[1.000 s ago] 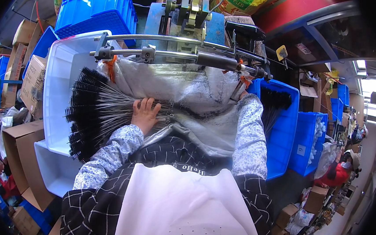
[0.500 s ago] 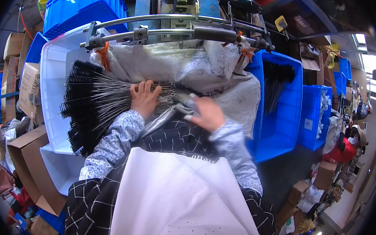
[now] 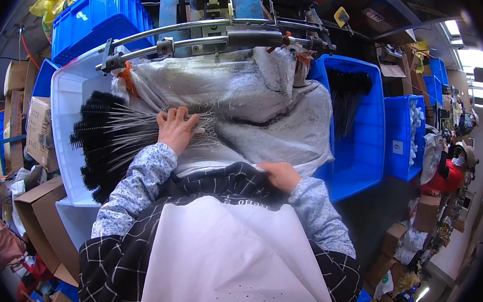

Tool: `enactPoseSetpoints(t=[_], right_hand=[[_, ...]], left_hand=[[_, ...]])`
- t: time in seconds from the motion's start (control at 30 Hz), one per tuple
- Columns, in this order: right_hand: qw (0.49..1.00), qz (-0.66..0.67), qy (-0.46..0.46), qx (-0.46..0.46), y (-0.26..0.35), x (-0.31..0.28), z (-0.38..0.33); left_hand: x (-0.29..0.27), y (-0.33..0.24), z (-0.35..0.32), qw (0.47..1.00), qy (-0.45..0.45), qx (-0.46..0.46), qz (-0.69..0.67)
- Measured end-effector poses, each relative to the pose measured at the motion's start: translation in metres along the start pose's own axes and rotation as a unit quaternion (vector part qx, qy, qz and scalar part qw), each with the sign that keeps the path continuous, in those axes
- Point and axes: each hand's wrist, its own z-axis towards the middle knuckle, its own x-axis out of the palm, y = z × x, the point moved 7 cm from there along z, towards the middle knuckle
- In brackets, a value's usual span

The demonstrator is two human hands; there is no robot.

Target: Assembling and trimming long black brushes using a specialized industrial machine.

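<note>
The right hand [image 3: 280, 175] curls at the near edge of a white cloth [image 3: 270, 142]; whether it grips cloth or garment is hidden. The left hand [image 3: 176, 131], fingers spread, rests over black-bristled wire brushes [image 3: 121, 124] on the cloth's left side, apparently to stop them sliding. Right of the cloth, a blue bin [image 3: 359, 166] keeps more brushes together. Beyond the cloth, orange ties [image 3: 128, 79] hold its far corners by a metal bar [image 3: 193, 43], seemingly sling-like.

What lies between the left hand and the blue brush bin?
Head view: wire stem ends beside the left hand, then the stained white sheet.
</note>
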Motion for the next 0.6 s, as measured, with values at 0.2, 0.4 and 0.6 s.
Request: enactPoseSetpoints(t=[0.2,0.4,0.6], right_hand=[[0.976,0.159,0.139,0.060,-0.028,-0.028,0.016],[0.778,-0.282,-0.468,0.311,-0.129,-0.197,0.025],[0.797,-0.169,-0.424,0.395,-0.191,-0.179,0.004]], left_hand=[[0.003,-0.004,0.002,0.999,-0.047,-0.005,0.001],[0.008,-0.003,0.004,0.999,-0.050,-0.019,0.003],[0.004,-0.003,0.002,0.999,-0.046,-0.018,0.001]])
